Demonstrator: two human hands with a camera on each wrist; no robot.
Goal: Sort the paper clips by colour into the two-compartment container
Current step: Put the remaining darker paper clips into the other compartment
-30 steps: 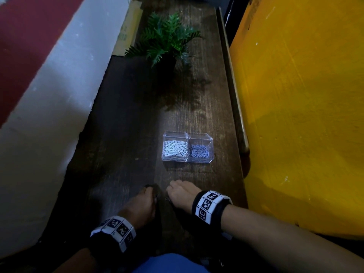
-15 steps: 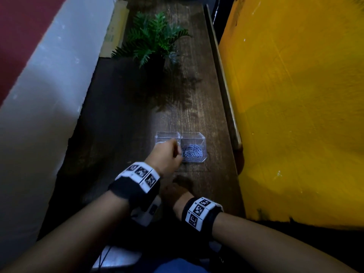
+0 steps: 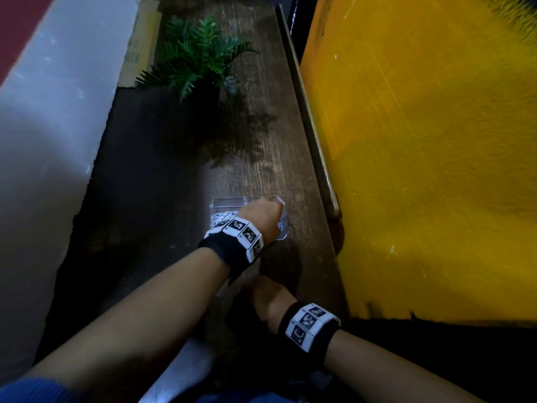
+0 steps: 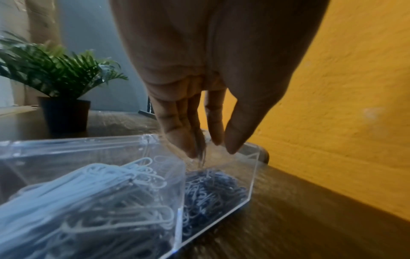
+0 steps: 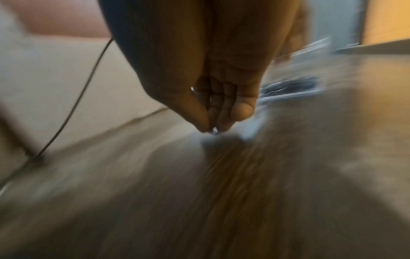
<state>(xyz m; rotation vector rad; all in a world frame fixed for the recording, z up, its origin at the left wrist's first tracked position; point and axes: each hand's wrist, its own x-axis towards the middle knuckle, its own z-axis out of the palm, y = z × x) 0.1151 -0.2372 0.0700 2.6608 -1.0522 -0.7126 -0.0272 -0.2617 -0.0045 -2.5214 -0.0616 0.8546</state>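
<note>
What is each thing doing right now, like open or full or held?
Container: open, no lid on.
White clips: piled in left compartment.
Dark clips: piled in right compartment.
Left hand: fingers pointing down over dark clips.
Right hand: pinching something small; blurred.
Plant: upright.

The left hand's fingers (image 4: 188, 140) hung over the box's (image 4: 252, 177) right compartment, a heap of clips (image 4: 210, 191) below them. More clips (image 4: 88, 189) lay in the compartment left of them. The plant (image 3: 200, 62) stood on the desk (image 3: 162, 181) well beyond. The right hand (image 3: 268, 298) lay nearer, behind them.
</note>
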